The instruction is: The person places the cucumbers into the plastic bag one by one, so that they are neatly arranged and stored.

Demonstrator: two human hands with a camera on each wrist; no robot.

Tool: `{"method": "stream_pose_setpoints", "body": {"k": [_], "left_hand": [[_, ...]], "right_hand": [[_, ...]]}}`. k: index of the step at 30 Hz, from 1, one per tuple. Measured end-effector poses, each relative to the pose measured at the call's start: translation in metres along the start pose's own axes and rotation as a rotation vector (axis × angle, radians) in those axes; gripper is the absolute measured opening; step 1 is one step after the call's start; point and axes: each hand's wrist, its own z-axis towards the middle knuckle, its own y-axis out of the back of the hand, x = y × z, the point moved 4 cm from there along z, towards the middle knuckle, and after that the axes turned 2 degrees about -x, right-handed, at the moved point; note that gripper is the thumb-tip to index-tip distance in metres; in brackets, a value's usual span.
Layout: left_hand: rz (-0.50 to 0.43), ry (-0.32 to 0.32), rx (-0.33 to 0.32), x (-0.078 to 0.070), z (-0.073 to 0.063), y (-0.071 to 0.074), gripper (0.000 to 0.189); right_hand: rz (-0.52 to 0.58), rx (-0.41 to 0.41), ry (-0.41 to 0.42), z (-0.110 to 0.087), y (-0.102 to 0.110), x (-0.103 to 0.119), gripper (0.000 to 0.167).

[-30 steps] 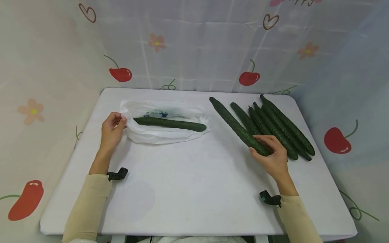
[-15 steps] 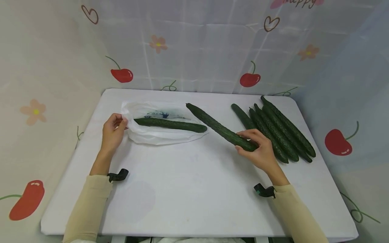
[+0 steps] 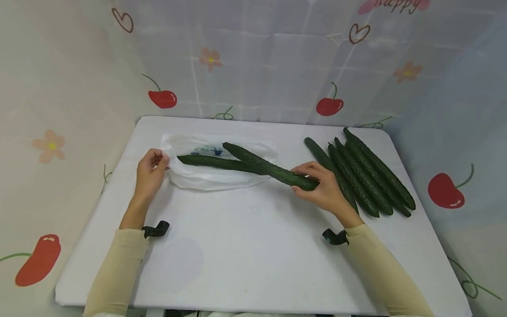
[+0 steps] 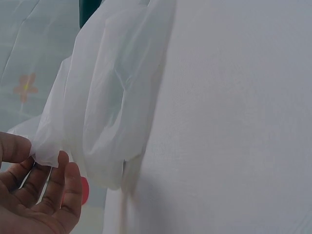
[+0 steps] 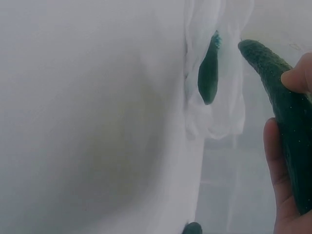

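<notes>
Left hand (image 3: 152,174) pinches left edge of white bag (image 3: 206,180), bagged cucumber (image 3: 206,161) inside, right hand (image 3: 322,187) clamped round near right end of held cucumber (image 3: 263,165), other end over bag, loose cucumbers (image 3: 364,178) at right.

I saw a person whose left sleeve (image 3: 115,275) was pale yellow, plain and softly creased, with a straight cuff at the wrist. The right sleeve (image 3: 388,270) matched it in colour and looked smoother. Past the cuffs, the left hand (image 3: 149,176) and right hand (image 3: 322,189) were bare. My feed showed a stubby, bent black camera at each wrist: the left camera (image 3: 157,229) looked wholly black, while the right camera (image 3: 335,237) bore a hint of green near its end.
</notes>
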Motion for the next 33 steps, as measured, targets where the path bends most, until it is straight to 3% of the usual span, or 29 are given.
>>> {"method": "stream_pose_setpoints", "body": {"k": [10,21,33], "left_hand": [[0.015,0.000,0.005,0.012,0.006,-0.002,0.028],[-0.015,-0.021,0.013,0.013,0.006,-0.002,0.026],[0.003,-0.003,0.008,0.011,0.004,0.004,0.028]], "right_hand": [[0.027,0.122,0.013,0.028,-0.025,-0.006,0.043],[0.021,0.221,-0.004,0.060,-0.062,-0.004,0.041],[0.047,0.351,0.022,0.092,-0.089,0.013,0.039]]}}
